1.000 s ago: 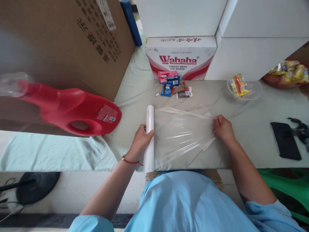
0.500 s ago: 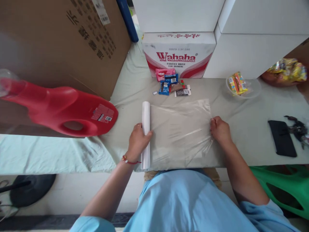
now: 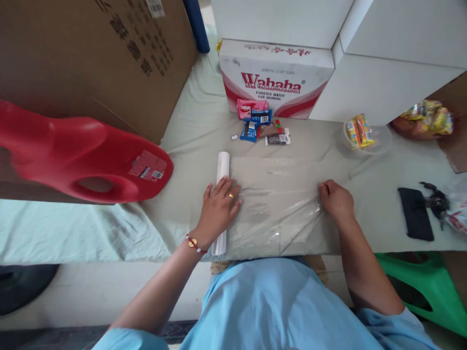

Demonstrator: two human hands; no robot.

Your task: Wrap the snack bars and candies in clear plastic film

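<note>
A white roll of plastic bags (image 3: 223, 166) lies upright in view on the cloth-covered table. Across it rests my left hand (image 3: 220, 206), palm down with the fingers spread, the fingertips over the start of the unrolled film. From the roll, a clear plastic sheet (image 3: 272, 194) stretches flat to the right. My right hand (image 3: 337, 201) is closed in a pinch on the far edge of this sheet, and creases fan out from its fingers. Beyond the sheet sit several small snack packets (image 3: 249, 130), pink, blue and brown.
A red jug (image 3: 91, 160) lies at left beside a big cardboard box (image 3: 91, 63). Behind the packets stands a Wahaha carton (image 3: 273, 80). At right are a clear bowl (image 3: 383, 138) with snacks, a phone (image 3: 416, 214) and keys (image 3: 437, 201). A green stool (image 3: 434, 287) is below.
My left hand has let go of its grip around the roll and now lies flat over it with spread fingers. My right hand keeps its pinch on the sheet. The view has shifted slightly.
</note>
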